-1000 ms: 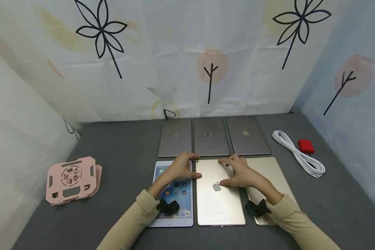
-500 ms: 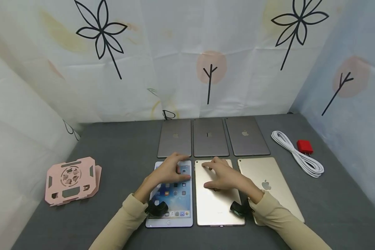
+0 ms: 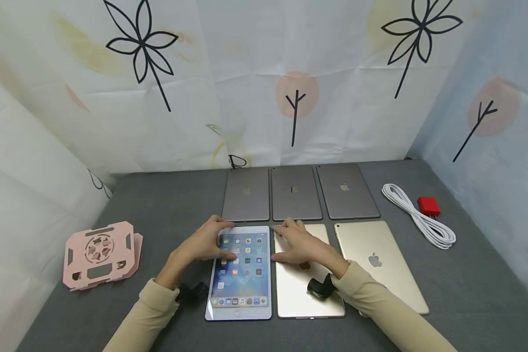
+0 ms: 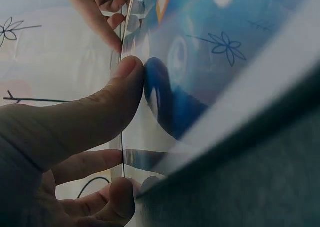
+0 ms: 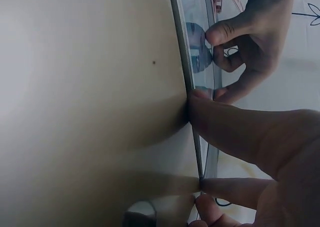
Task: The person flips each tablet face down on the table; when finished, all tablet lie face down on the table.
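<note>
A white tablet (image 3: 242, 288) lies face up on the grey table, its screen lit with app icons. My left hand (image 3: 202, 242) is at its upper left, thumb (image 4: 112, 104) touching the glass near the edge and fingers by the top corner. Over the gold-backed tablet (image 3: 290, 291) beside it reaches my right hand (image 3: 301, 247). In the right wrist view, that thumb (image 5: 230, 122) and the index finger (image 5: 235, 189) touch along the edge between the two tablets. Neither hand lifts anything. The right hand and sleeve hide part of the gold back.
A second gold tablet (image 3: 378, 244) lies to the right. Behind stand in a row three grey tablets, the left (image 3: 246, 203), middle (image 3: 296, 205) and right one (image 3: 349, 205). A white cable (image 3: 422, 225), red charger plug (image 3: 429, 206) and pink stand (image 3: 99, 254) lie at the sides.
Both hands have shifted left: the left from the white tablet's right edge to its upper left, the right across the gold tablet to the gap beside the white one. The tablets look unmoved.
</note>
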`<state>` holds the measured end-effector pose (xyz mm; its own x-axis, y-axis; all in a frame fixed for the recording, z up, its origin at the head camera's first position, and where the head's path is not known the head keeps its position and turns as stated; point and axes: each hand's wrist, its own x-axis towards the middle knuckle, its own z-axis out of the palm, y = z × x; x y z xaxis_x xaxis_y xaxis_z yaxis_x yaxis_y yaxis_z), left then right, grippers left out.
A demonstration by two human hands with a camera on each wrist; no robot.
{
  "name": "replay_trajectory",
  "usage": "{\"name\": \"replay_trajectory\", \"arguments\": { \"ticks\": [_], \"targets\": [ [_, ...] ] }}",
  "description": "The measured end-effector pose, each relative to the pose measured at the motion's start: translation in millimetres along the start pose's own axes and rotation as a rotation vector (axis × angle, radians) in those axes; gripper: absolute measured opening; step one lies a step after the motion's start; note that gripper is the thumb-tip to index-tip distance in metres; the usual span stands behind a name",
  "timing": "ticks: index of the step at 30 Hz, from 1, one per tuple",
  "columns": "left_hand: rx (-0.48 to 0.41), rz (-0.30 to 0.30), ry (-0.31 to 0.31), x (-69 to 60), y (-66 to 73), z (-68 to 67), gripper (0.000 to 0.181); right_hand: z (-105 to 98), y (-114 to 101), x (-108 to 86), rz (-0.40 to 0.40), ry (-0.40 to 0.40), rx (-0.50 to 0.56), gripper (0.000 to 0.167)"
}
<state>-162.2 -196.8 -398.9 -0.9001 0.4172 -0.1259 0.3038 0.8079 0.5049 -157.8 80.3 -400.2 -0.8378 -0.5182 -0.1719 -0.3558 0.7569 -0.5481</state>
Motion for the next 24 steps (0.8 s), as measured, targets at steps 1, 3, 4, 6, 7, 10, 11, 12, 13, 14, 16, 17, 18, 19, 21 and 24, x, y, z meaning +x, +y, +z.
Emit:
{"name": "replay_trajectory", "arguments": {
  "ticks": [1,3,4,6,7,10,11,12,13,14,16,17,18,19,21,24],
  "targets": [
    [0.005,0.0,0.0,-1.1,-2.2,-1.0,0.086,-0.3,-0.8,1.3,0.004,-0.006,-0.001,0.08],
    [0.015,0.002,0.003,-3.0,-6.6,-2.4,0.087,-1.4,-1.9,3.8,0.003,-0.019,-0.009,0.079],
    [0.018,0.003,0.005,-3.8,-8.5,-3.0,0.088,-2.0,-2.2,5.1,0.002,-0.026,-0.009,0.08],
    [0.019,-0.004,0.004,-5.1,-11.7,-3.2,0.089,-2.8,-1.9,7.8,-0.004,-0.042,-0.01,0.082],
    [0.015,-0.01,0.004,-5.7,-12.9,-3.1,0.089,-3.3,-1.9,9.0,-0.007,-0.05,-0.009,0.083],
    [0.001,-0.026,0.006,-6.5,-15.2,-1.8,0.089,-4.2,-1.6,12.5,-0.012,-0.068,-0.003,0.088],
    [-0.004,-0.032,0.008,-6.4,-15.6,-1.1,0.089,-4.3,-1.6,13.7,-0.013,-0.07,0.0,0.089],
    [-0.007,-0.035,0.009,-6.2,-15.8,-0.4,0.088,-4.4,-1.8,14.9,-0.016,-0.069,0.003,0.09],
    [-0.01,-0.039,0.01,-5.9,-15.9,0.2,0.087,-4.6,-2.0,15.9,-0.015,-0.067,0.011,0.091],
    [-0.014,-0.044,0.009,-5.4,-15.8,0.8,0.087,-4.5,-2.1,17.0,-0.015,-0.065,0.017,0.091],
    [-0.011,-0.056,0.01,-4.1,-15.6,1.6,0.085,-4.4,-2.3,19.4,-0.014,-0.062,0.022,0.091],
    [-0.006,-0.065,0.009,-3.3,-15.2,1.7,0.084,-4.5,-2.3,20.6,-0.011,-0.063,0.032,0.091],
    [-0.001,-0.074,0.009,-2.4,-14.8,1.7,0.084,-4.7,-2.2,21.9,-0.006,-0.067,0.046,0.091],
    [0.006,-0.083,0.009,-1.4,-14.6,1.8,0.083,-5.0,-1.8,23.1,0.001,-0.072,0.063,0.09],
    [0.025,-0.1,0.005,0.8,-14.4,1.5,0.082,-5.3,-0.6,25.8,0.019,-0.085,0.104,0.086],
    [0.049,-0.124,-0.005,3.6,-13.8,-0.2,0.081,-5.6,0.5,29.1,0.052,-0.109,0.177,0.081]
  ]
}}
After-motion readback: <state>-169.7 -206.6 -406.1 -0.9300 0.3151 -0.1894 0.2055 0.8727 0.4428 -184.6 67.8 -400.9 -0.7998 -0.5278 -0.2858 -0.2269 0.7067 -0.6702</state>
